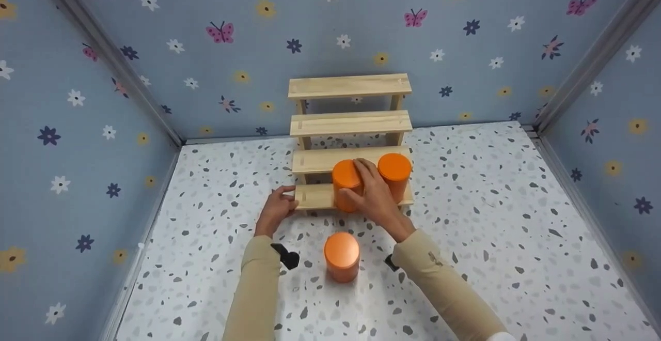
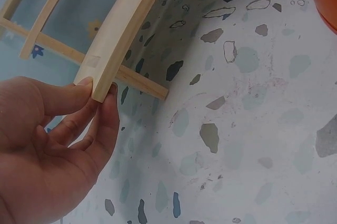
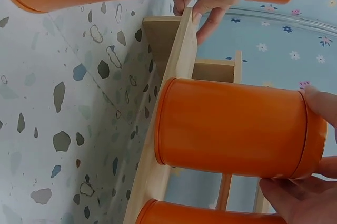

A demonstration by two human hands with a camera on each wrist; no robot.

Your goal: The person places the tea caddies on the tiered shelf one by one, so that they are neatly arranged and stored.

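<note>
A stepped wooden shelf (image 1: 351, 122) stands against the back wall. Two orange canisters are on its lowest step: a left one (image 1: 345, 186) and a right one (image 1: 396, 178), both upright. My right hand (image 1: 376, 196) grips the left canister near its lid; the right wrist view shows fingers and thumb around the lid end of that canister (image 3: 231, 129). With thumb and fingers my left hand (image 2: 63, 134) pinches the left end of the lowest step (image 2: 124, 34). A third orange canister (image 1: 342, 258) stands upright on the floor between my forearms.
The speckled white surface (image 1: 490, 217) spreads around the shelf. Blue flowered walls (image 1: 351, 20) rise at the back and both sides, with grey trim (image 1: 160, 108) at the corners. Higher shelf steps (image 1: 350, 86) rise behind the canisters.
</note>
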